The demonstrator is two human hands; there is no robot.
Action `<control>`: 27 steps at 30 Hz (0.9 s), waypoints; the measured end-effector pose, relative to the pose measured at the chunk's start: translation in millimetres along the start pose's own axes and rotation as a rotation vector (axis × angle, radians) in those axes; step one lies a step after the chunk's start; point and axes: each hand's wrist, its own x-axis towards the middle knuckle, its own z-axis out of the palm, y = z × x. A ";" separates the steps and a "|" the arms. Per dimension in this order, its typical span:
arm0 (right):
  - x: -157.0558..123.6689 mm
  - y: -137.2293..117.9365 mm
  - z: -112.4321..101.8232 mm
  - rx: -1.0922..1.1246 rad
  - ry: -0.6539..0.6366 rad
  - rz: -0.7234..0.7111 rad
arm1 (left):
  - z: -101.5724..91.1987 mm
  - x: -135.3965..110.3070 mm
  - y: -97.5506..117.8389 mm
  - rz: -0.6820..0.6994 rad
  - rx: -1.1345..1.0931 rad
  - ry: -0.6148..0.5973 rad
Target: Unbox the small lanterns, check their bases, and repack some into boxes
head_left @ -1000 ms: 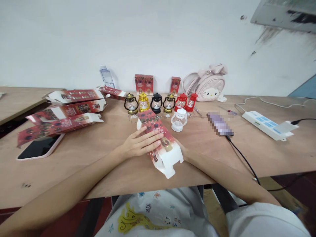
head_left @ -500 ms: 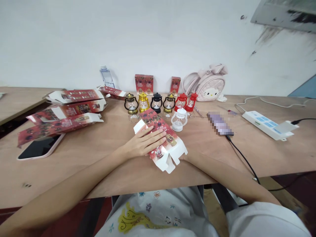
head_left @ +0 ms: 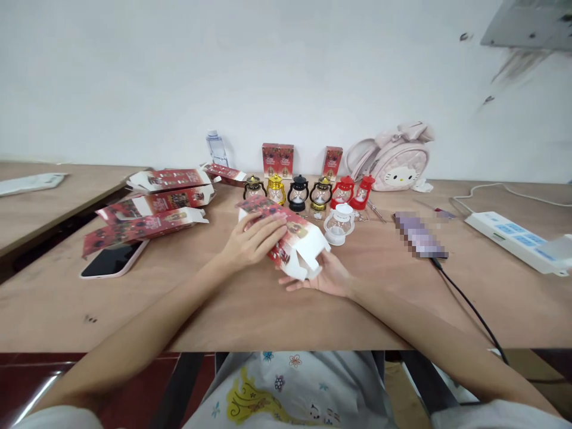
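Note:
A red printed cardboard box [head_left: 300, 231] is tilted between my hands, its white end flaps open toward me. My left hand [head_left: 255, 239] lies over its upper left side, fingers together across the printed face. Palm up, my right hand [head_left: 333, 275] supports the box from below near the open flaps; the fingertips show past its lower edge. Just right of the box stands a white toy lantern [head_left: 339, 229]. Behind is a row of small lanterns, among them a black lantern [head_left: 298, 193], a gold lantern [head_left: 276, 190] and a red lantern [head_left: 362, 193].
Flattened red boxes [head_left: 147, 223] pile at left, partly over a phone [head_left: 109, 262]. Small closed boxes [head_left: 277, 161], a bottle [head_left: 217, 149] and a pink bag [head_left: 402, 167] stand by the wall. At right lie a cabled phone [head_left: 417, 235] and a power strip [head_left: 513, 235].
The box has turned and tilted, with its flap end lifted from the table. My right hand, mostly hidden before, now shows under it. The view has shifted left.

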 end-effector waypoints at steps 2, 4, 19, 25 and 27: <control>-2.2 -0.7 -0.7 0.008 0.006 -0.016 | 0.3 -8.8 -17.8 -0.134 0.083 0.021; -2.7 -1.0 0.2 0.007 0.011 -0.019 | -1.7 -18.8 -39.0 -0.289 0.137 0.000; -1.8 0.2 -0.2 0.006 0.018 -0.035 | -45.5 -20.2 -150.1 -0.516 0.445 -0.218; -1.5 2.3 -1.6 -0.005 0.020 -0.043 | -28.4 -3.6 -197.4 -0.447 0.386 -0.493; -1.0 3.3 -2.0 -0.029 0.014 -0.048 | -14.9 -4.4 -209.8 -0.436 0.305 -0.583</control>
